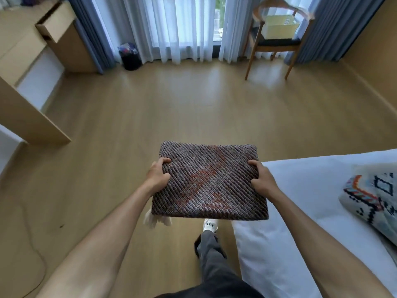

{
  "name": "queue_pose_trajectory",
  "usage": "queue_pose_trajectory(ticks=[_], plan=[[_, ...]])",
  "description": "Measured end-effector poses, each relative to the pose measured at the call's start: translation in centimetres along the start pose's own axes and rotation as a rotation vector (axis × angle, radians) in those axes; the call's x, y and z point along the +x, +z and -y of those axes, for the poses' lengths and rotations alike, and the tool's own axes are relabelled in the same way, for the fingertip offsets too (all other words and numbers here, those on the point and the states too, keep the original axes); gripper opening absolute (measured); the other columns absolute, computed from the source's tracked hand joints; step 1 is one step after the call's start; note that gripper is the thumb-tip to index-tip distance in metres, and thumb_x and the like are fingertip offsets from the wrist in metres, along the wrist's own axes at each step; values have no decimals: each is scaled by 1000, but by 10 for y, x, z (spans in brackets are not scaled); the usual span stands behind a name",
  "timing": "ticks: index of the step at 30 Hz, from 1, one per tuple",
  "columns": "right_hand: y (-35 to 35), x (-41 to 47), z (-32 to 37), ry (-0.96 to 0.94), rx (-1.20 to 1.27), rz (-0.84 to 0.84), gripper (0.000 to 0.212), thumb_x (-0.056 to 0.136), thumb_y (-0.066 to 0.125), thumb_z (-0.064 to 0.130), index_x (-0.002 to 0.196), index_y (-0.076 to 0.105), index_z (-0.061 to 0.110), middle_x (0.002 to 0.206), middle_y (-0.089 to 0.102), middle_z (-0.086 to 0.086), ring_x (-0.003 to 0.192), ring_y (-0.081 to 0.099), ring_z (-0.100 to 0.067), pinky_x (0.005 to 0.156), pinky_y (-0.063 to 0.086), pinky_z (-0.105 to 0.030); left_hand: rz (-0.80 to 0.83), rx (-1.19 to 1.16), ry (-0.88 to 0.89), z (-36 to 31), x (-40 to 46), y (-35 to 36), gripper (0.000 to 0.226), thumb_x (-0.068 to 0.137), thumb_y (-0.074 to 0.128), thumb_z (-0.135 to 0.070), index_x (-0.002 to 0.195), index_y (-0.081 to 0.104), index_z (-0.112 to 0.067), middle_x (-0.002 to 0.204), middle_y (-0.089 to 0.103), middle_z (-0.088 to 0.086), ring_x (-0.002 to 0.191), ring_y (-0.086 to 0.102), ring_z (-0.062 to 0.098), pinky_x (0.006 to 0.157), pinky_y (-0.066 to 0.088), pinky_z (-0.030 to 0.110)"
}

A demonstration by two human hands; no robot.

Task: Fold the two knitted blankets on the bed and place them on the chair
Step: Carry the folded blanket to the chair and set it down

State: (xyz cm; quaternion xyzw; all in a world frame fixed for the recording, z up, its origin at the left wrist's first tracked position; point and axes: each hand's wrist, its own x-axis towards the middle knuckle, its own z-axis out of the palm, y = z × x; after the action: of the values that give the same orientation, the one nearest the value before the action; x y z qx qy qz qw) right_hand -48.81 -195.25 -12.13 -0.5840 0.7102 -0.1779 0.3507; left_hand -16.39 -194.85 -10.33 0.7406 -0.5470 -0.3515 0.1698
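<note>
A folded dark knitted blanket (210,181) is being held flat over the floor (150,117), gripped at its side edges by the left hand (158,176) and right hand (261,179), probably so the folds hold. The second blanket (373,196) is lying unfolded at the bed's (300,190) right edge. The chair (277,39) is standing well apart, its seat being occupied by a pale basket (279,26).

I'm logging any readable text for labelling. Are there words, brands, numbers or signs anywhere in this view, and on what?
None can be read.
Folded dark blanket, held by left hand and right hand: woven pattern only.
Light blanket on the bed: geometric shapes, no letters.
Pale basket on the chair: no label visible.
</note>
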Motion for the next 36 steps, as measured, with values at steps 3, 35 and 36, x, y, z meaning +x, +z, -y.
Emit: queue_pose_trajectory(ticks=[3,35,36], plan=[[-17,74,12,-18,-13,-8,70,73,43,-11,135,41,20,128,44,-17,114,46,-31,95,39,-35,0,29,23,-35,73,-2,52,82,49,1,130,49,-20,129,47,12,115,48,26,96,36,31],[-276,702,59,328,-99,-208,60,86,38,-1,137,37,30,131,36,-16,85,44,-20,73,36,-28,279,223,335,-473,761,53,50,86,46,1,133,45,-15,131,46,14,119,45,29,102,36,37],[-285,717,56,338,-95,-219,60,86,38,0,137,37,30,130,36,-16,85,43,-20,74,36,-28,294,231,347,-489,776,59,50,85,46,1,133,44,-15,131,46,14,119,45,29,102,35,37]])
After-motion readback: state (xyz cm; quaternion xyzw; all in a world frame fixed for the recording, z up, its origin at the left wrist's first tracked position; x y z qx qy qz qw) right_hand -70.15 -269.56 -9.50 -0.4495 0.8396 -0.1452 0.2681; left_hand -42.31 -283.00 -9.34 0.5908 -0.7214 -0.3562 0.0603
